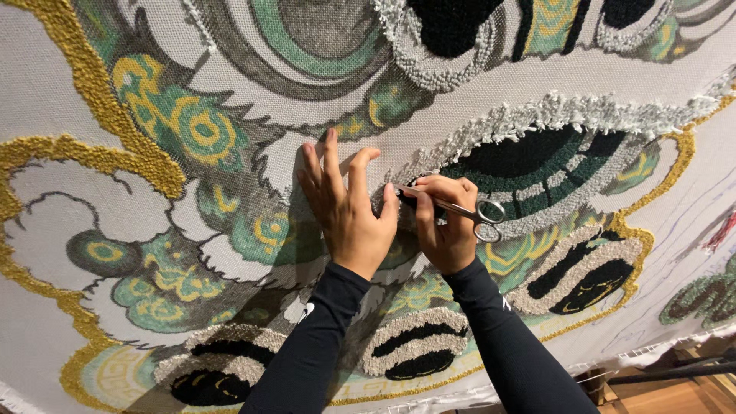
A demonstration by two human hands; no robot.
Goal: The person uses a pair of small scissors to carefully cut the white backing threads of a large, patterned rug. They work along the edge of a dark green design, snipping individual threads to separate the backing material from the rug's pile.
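Left hand (pixel 349 207) flat, fingers spread, pressing large tufted cloth with gold, green, black pattern (pixel 153 153); right hand (pixel 445 222) clenched around small silver metal scissors (pixel 460 209), tips at grey pile

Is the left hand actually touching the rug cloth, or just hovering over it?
Touching. The head view shows the left hand pressed flat on the tufted cloth, fingers spread, beside the scissors held in the right hand.
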